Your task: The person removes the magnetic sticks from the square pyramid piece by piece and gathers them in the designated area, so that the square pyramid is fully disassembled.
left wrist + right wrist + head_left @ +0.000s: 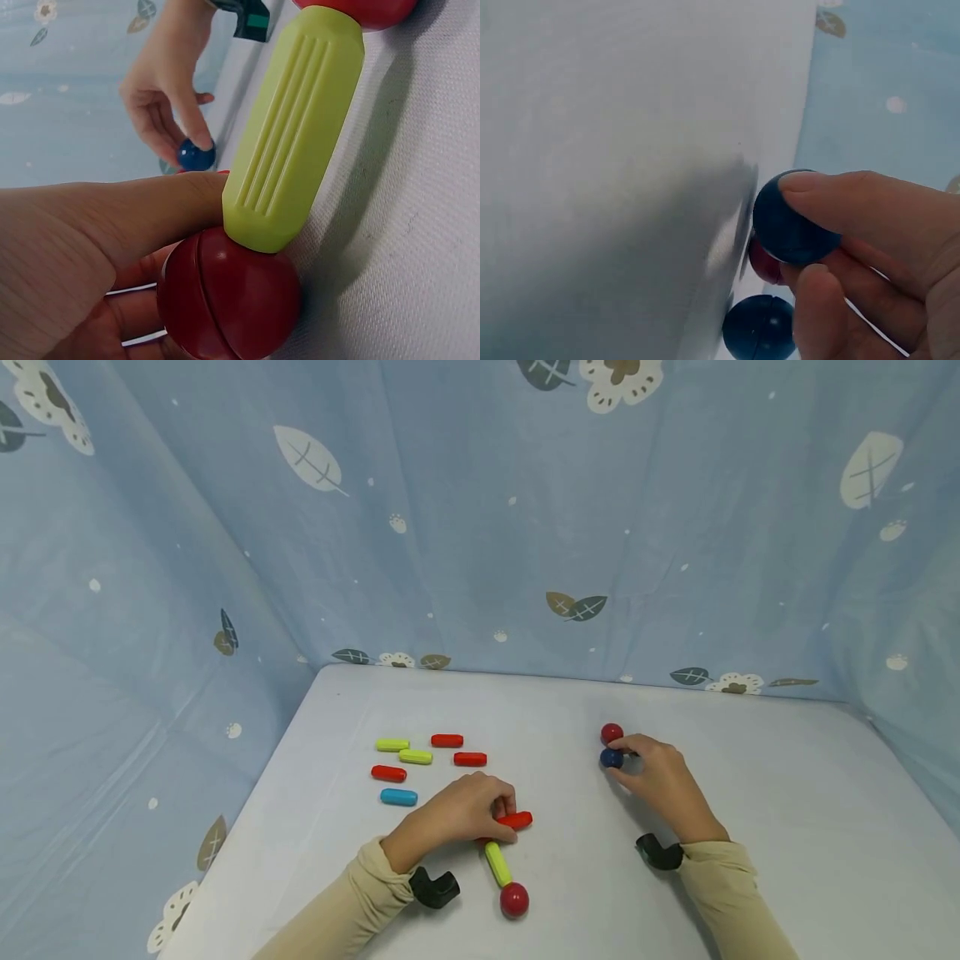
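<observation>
My left hand (472,810) grips a joined ball-and-stick toy piece by its near-hidden red ball (229,292). From that ball a yellow-green stick (497,864) runs to a second red ball (514,900) toward the front edge. A red stick (516,821) pokes out between the thumb and fingers; how it meets the ball is hidden. At the right, my right hand (660,777) pinches a dark blue ball (795,217) between thumb and fingers. Another blue ball (759,328) and a red ball (612,733) are close by it.
Left of the left hand lie loose sticks: several red ones (388,773), two yellow-green ones (393,745) and a blue one (399,797). The white table (787,793) ends at a blue patterned curtain (480,527) behind and at the left.
</observation>
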Available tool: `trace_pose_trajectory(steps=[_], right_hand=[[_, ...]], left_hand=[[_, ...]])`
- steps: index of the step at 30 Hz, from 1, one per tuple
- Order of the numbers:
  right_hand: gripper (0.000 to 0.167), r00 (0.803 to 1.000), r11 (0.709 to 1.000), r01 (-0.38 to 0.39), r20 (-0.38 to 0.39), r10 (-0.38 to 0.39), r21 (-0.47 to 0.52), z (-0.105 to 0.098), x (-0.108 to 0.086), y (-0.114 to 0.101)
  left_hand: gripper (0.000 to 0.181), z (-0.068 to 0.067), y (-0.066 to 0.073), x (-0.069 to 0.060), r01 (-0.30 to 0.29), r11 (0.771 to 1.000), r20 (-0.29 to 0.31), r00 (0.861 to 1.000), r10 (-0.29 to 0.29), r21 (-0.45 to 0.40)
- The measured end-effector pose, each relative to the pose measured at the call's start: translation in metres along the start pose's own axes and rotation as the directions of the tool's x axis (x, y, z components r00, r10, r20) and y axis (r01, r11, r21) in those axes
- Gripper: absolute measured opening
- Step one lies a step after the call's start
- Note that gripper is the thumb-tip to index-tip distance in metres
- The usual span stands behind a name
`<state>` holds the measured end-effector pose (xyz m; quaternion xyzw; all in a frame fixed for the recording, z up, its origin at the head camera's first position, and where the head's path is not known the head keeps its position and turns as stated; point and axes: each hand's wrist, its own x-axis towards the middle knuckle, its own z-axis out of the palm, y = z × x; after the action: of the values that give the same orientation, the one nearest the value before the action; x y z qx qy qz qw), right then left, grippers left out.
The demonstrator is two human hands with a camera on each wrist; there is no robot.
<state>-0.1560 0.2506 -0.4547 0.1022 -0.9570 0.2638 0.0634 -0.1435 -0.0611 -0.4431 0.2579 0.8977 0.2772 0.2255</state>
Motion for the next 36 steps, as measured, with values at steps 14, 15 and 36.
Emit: trace_pose_trajectory(steps=[14, 15, 36], right_hand=[[0.038, 0.996, 0.998, 0.067, -0.059, -0.067, -0.008, 0.001, -0.001, 0.001], [0.038, 0.994, 0.996, 0.089, -0.071, -0.087, 0.022, 0.002, -0.001, 0.001], [0.041, 0.934, 0.839, 0.029, 0.285, -0.217, 0.544, 0.041, -0.004, -0.034]], left_hand=[[0.019, -0.001, 0.000, 0.001, -0.011, 1.000, -0.010, 1.000, 0.011, -0.005], [0.019, -0.001, 0.000, 0.001, -0.016, 1.000, -0.013, 1.000, 0.016, -0.012], [0.017, -0.003, 0.000, 0.006, -0.239, 0.962, -0.236, 0.950, 0.203, -0.136]])
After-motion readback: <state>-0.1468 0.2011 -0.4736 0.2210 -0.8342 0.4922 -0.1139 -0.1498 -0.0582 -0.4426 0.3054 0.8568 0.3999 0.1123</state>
